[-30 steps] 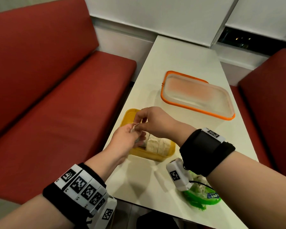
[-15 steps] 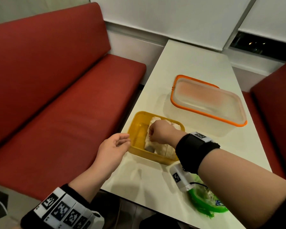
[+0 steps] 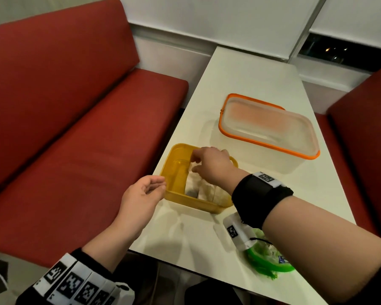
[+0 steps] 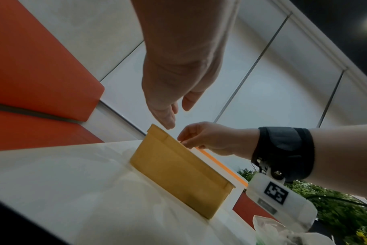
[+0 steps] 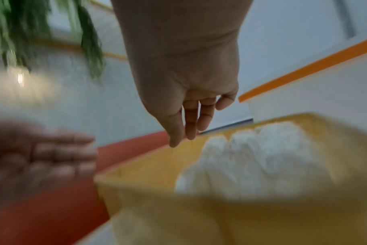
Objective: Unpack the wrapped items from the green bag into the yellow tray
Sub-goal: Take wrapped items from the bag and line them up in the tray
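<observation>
The yellow tray (image 3: 176,172) stands on the white table near its left edge, with several white wrapped items (image 3: 204,191) lying in its right half. My right hand (image 3: 195,162) hovers over them, fingers hanging down and empty; the right wrist view shows the fingers (image 5: 189,126) straight above the wrapped items (image 5: 251,157). My left hand (image 3: 158,184) floats just left of the tray's near corner, loosely curled, holding nothing. The green bag (image 3: 271,263) lies at the table's near edge, partly hidden under my right forearm.
A clear box with an orange-rimmed lid (image 3: 268,128) sits behind and right of the tray. Red benches (image 3: 75,128) flank the narrow table (image 3: 240,80) on both sides. The table's near edge runs just behind the green bag.
Both hands held a wrapped item above the tray a second ago. The right hand lowered it into the tray and let go; the left hand drew back to the tray's left side.
</observation>
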The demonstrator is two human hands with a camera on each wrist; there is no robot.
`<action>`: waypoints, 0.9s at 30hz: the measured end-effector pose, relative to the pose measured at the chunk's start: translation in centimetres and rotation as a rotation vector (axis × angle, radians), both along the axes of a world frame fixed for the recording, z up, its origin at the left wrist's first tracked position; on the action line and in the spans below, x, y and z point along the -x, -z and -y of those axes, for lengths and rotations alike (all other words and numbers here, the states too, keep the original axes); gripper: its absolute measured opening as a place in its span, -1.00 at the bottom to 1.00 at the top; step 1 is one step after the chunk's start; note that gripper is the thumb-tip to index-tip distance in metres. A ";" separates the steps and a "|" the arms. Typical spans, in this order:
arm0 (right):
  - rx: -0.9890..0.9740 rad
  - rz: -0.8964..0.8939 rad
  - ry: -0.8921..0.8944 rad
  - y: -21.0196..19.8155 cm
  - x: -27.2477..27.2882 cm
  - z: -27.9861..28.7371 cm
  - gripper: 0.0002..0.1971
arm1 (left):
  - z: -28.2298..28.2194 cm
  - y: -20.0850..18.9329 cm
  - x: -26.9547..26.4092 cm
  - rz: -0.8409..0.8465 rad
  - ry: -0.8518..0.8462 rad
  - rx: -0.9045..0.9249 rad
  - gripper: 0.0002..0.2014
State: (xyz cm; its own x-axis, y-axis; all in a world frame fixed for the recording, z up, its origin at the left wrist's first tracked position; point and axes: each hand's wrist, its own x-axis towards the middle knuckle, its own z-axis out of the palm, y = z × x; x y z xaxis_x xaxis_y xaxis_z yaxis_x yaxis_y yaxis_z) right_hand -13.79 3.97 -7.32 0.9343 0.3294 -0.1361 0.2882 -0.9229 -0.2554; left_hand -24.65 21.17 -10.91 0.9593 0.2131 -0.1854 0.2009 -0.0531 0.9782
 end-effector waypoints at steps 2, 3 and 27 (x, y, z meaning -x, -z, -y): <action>-0.123 0.038 0.088 -1.6 0.7 1.5 -0.85 | 0.3 -0.2 -0.1 0.011 0.016 -0.001 -0.79; -0.183 0.056 0.138 -2.4 1.2 2.6 -0.87 | 0.5 -0.5 -0.1 0.020 0.029 -0.007 -0.79; -0.085 -0.096 0.460 2.3 18.3 17.6 -0.76 | 19.9 -0.6 1.5 0.090 1.053 -0.824 -0.58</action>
State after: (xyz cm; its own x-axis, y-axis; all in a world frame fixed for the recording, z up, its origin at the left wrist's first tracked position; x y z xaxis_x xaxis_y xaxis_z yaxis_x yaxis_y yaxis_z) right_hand -32.05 -13.59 -9.61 0.9703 -0.1022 -0.2193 -0.1743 -0.9239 -0.3406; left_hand -26.20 1.29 -10.27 0.7369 -0.6112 -0.2889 -0.3630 -0.7182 0.5936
